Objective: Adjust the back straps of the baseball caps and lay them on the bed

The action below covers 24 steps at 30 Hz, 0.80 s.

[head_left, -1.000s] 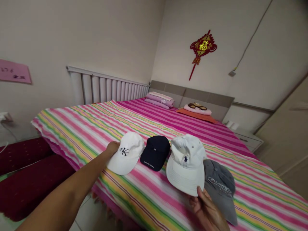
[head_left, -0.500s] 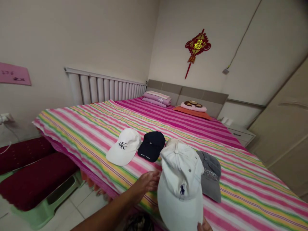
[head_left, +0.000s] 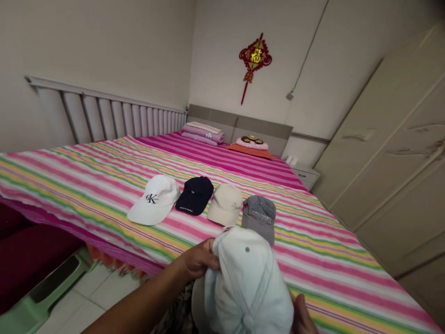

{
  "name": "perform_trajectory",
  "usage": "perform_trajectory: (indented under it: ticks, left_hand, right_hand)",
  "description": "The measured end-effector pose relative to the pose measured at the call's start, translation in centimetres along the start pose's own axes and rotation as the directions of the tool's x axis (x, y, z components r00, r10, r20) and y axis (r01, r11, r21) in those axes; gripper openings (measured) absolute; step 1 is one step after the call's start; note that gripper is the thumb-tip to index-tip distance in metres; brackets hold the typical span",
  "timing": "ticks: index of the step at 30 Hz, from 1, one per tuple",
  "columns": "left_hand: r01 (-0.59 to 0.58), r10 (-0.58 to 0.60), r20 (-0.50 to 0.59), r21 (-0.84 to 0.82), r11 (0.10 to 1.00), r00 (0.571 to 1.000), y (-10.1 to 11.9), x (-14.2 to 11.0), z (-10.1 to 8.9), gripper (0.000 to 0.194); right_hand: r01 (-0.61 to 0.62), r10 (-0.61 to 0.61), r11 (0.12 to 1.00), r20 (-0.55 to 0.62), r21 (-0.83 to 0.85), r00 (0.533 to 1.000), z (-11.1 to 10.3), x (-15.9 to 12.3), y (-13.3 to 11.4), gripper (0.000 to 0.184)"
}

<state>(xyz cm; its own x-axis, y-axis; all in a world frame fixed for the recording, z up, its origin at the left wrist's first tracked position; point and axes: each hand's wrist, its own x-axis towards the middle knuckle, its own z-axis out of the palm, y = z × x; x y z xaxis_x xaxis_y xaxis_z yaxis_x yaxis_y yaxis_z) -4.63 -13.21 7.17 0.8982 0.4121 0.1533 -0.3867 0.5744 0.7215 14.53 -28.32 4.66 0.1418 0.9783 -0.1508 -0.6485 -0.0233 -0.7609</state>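
A pale white baseball cap [head_left: 248, 283] is held low in front of me, its crown facing up toward the camera. My left hand [head_left: 201, 260] is closed on the cap's left edge, thumb against the cloth. At the cap's lower right, my right hand [head_left: 302, 316] grips the side, with part of its fingers hidden. On the bed beyond lie a white cap with black letters [head_left: 156, 199], a navy cap [head_left: 194, 195], a beige cap [head_left: 225, 204] and a grey cap [head_left: 259, 215], side by side in a row.
A striped sheet [head_left: 86, 176] covers the bed. Folded purple bedding [head_left: 203, 134] and an orange pillow [head_left: 248, 150] lie near the headboard [head_left: 243, 127]. A radiator [head_left: 114, 113] runs along the left wall; wardrobe doors [head_left: 389, 176] stand right. A green stool [head_left: 45, 287] is lower left.
The held cap has turned from showing its front logo to showing its crown, and moved lower. My left hand has taken hold of its edge. The view has swung right, revealing the beige cap.
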Motion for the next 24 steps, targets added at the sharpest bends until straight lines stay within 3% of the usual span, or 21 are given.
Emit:
perform_trajectory:
  ticks: [2,5,9,12,15,20,22,24]
  left_hand:
    - [0.065,-0.068,0.015,0.118,0.991,0.998,0.1,-0.3,0.5,0.031]
    - [0.131,-0.15,0.077,0.212,0.969,0.986,0.5,-0.9,1.1,0.033]
    - [0.202,-0.21,0.115,0.072,0.977,0.971,0.8,-1.2,2.2,0.045]
    - [0.203,-0.204,0.059,0.013,0.979,0.977,0.7,-1.0,2.9,0.036]
    - [0.223,-0.223,0.074,0.011,0.975,0.972,0.5,-0.7,3.4,0.031]
    - [0.196,-0.18,0.173,-0.081,0.977,0.968,0.3,-0.9,4.3,0.043]
    - [0.207,-0.193,0.154,-0.082,0.975,0.969,0.3,-1.0,4.6,0.042]
    - [0.21,-0.207,0.067,-0.042,0.977,0.976,0.2,-1.0,4.8,0.034]
  right_hand:
    - [0.054,-0.054,0.999,0.05,-0.006,0.997,1.0,-0.2,-1.6,0.049]
    - [0.076,-0.07,0.995,0.091,-0.06,0.993,2.0,-0.2,-2.8,0.032]
    - [0.082,-0.071,0.993,0.118,-0.09,0.99,2.1,-0.4,-3.4,0.029]
    - [0.107,-0.068,0.969,0.177,-0.221,0.982,1.9,-0.6,-3.9,0.028]
    - [0.122,-0.034,0.91,0.221,-0.396,0.975,2.1,-0.8,-4.7,0.025]
    - [0.064,0.024,0.83,0.15,-0.554,0.988,2.9,-0.6,-5.8,0.025]
    - [0.05,0.024,0.814,0.119,-0.579,0.993,3.2,-0.4,-5.7,0.025]
    - [0.06,0.021,0.817,0.134,-0.573,0.991,3.6,-0.2,-5.5,0.024]
